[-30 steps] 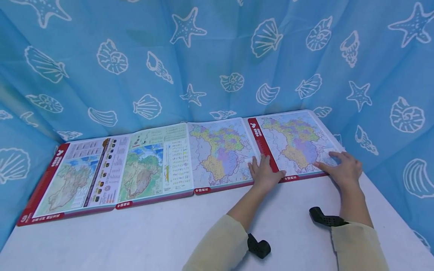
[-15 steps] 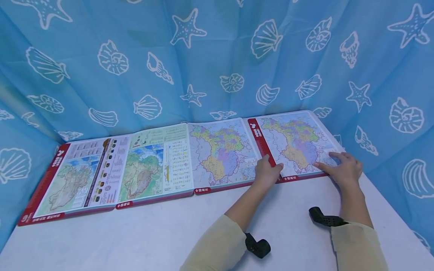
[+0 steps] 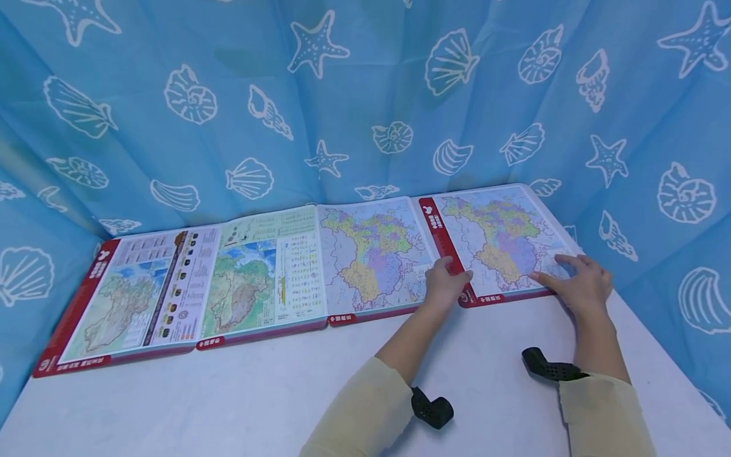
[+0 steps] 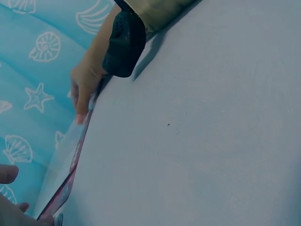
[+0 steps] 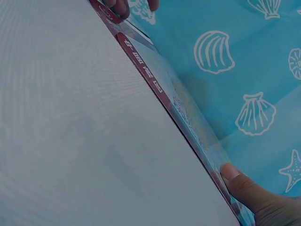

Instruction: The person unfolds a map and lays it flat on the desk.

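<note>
Maps printed with coloured regions lie flat in a row in the head view. The rightmost map has a red band down its left side. My left hand is at the lower end of that band, its fingers bent and its thumb pointing right, apart from them. In the right wrist view those bent fingertips are right at the map's red corner. My right hand rests on the same map's lower right part, with thumb and forefinger spread. The right thumb lies along the map's near edge.
Further left lie another region map, a relief map with text and a second relief map with a red side band. A white table bears them. A blue shell-print curtain hangs right behind their far edges.
My left hand has drawn its spread fingers in and shifted slightly left, uncovering the red band's lower corner. My right hand and the maps keep their places.
</note>
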A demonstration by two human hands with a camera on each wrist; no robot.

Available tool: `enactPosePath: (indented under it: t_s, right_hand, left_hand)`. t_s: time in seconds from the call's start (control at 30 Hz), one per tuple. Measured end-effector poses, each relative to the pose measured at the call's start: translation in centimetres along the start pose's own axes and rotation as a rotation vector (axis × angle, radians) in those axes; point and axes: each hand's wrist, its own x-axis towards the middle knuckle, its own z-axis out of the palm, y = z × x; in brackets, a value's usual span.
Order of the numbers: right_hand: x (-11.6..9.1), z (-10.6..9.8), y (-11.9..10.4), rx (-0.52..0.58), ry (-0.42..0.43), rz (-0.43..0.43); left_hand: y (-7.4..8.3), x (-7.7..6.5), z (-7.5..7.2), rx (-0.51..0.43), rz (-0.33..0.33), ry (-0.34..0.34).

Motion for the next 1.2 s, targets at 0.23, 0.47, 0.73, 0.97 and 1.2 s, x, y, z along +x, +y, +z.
enactPosePath:
  t_s: [0.23,0.47,0.73,0.97,1.2]
  right_hand:
    - [-0.2,-0.2,0.0,0.017,0.015,-0.009]
    - [-0.3,0.0,0.0,0.042,0.013,-0.016]
    - [-0.4,-0.3,0.0,0.009,0.008,0.012]
    - [-0.4,-0.9,0.2,0.025,-0.002,0.103]
    - [-0.2,-0.9,0.4,0.046,0.012,0.134]
  left_hand:
    - [0.4,-0.1,0.2,-0.097,-0.092,0.013]
    - [0.5,0.2,0.3,-0.154,-0.124,-0.008]
    - [0.3,-0.2,0.9,0.072,-0.035,0.018]
    - [0.6,-0.8,0.9,0.142,-0.006,-0.004]
    - [0.4,-0.5,1.1,0.118,-0.004,-0.001]
